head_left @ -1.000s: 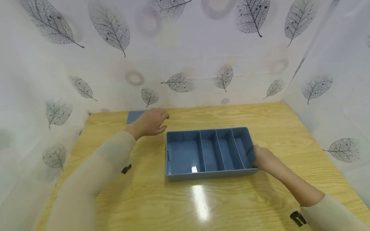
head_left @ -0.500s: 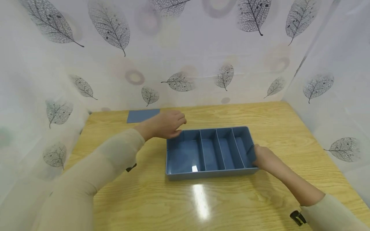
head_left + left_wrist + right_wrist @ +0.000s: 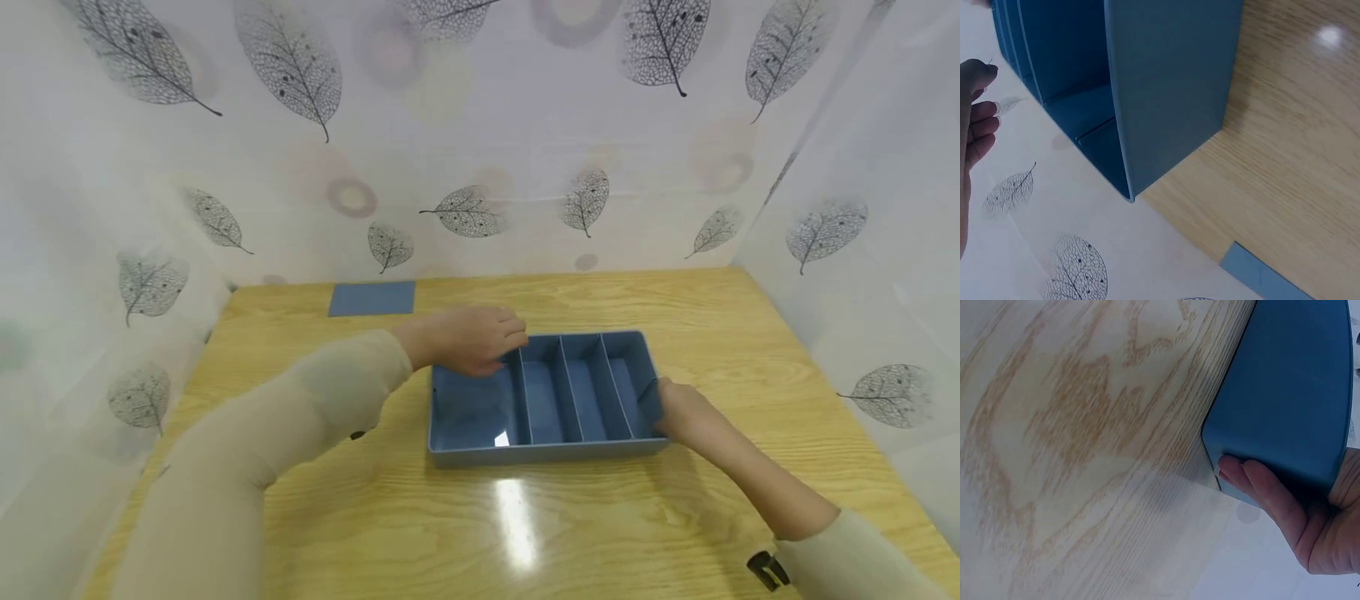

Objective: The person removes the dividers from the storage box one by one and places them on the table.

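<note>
A blue divided storage box [image 3: 547,454] lies on the wooden table, with one wide compartment at left and several narrow ones at right. My right hand [image 3: 684,410] grips its right end wall; in the right wrist view, the fingers [image 3: 1266,487] press against the outside, and the thumb is hidden. Above the wide compartment's back edge hovers my left hand [image 3: 476,340], holding nothing. Its fingers [image 3: 984,119] are loosely bent in the left wrist view, apart from the box.
A flat blue rectangular panel [image 3: 371,298] lies at the back left of the table [image 3: 360,517]. White leaf-patterned sheets [image 3: 510,125] hang behind and on both sides. Light glares off the tabletop in front of the box.
My left hand has moved right, from beside the box's back left corner to over its wide compartment, uncovering the flat panel. The right hand and the box have stayed in place.
</note>
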Demonstrator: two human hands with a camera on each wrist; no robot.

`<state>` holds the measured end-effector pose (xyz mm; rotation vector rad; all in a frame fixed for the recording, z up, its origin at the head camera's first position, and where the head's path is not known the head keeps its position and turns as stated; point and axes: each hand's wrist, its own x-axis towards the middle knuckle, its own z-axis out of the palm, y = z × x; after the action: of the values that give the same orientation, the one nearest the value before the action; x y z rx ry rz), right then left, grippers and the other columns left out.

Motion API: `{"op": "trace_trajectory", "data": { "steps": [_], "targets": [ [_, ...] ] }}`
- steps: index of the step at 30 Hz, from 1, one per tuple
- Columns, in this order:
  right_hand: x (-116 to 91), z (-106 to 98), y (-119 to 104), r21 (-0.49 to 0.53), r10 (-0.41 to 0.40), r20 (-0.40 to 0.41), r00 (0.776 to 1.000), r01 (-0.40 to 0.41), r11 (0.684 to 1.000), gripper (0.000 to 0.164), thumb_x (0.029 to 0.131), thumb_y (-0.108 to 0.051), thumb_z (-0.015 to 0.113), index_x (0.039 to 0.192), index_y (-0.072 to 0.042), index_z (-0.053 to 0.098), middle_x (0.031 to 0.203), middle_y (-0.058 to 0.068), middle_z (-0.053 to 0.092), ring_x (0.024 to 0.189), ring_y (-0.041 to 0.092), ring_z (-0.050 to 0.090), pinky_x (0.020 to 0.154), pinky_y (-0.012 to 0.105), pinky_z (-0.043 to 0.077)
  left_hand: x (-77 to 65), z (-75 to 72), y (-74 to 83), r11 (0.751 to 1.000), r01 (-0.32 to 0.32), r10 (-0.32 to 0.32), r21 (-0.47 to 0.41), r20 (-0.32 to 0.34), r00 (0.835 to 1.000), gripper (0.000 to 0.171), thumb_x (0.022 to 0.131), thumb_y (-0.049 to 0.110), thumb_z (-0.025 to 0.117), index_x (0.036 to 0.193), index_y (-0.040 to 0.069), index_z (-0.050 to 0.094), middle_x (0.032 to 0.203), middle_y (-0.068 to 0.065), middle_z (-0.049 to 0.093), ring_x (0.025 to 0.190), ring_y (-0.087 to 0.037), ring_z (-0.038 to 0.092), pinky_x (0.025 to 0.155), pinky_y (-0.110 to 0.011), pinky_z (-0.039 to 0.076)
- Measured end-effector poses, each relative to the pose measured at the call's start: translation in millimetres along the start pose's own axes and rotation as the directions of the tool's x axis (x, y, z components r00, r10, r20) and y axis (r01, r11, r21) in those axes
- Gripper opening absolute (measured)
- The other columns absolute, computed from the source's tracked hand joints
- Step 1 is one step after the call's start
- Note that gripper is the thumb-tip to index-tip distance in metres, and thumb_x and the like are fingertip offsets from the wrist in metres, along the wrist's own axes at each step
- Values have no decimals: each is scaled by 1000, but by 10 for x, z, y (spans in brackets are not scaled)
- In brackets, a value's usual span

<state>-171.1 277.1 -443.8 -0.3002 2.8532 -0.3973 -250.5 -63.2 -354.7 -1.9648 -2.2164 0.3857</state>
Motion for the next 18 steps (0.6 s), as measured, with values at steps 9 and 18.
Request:
{"op": "trace_trajectory", "data": {
  "steps": [9,18],
  "targets": [
    [-98,-163,-261,12,27,27,999,-27,1000,37,64,3,70,90,16,47,75,24,59,67,31,57,58,42,49,208,6,95,970,-172,133,173,217,967,37,98,21,39,127,4,53,125,-9,56,112,-22,55,100,-32,43],
    [-91,-162,-248,-5,40,46,998,-40,999,43,66,0,74,93,19,46,78,29,59,73,39,61,62,46,52,331,101,136,834,-434,408,340,149,901,28,101,13,36,118,10,58,109,-1,61,95,-16,57,83,-28,48]
  ]
}}
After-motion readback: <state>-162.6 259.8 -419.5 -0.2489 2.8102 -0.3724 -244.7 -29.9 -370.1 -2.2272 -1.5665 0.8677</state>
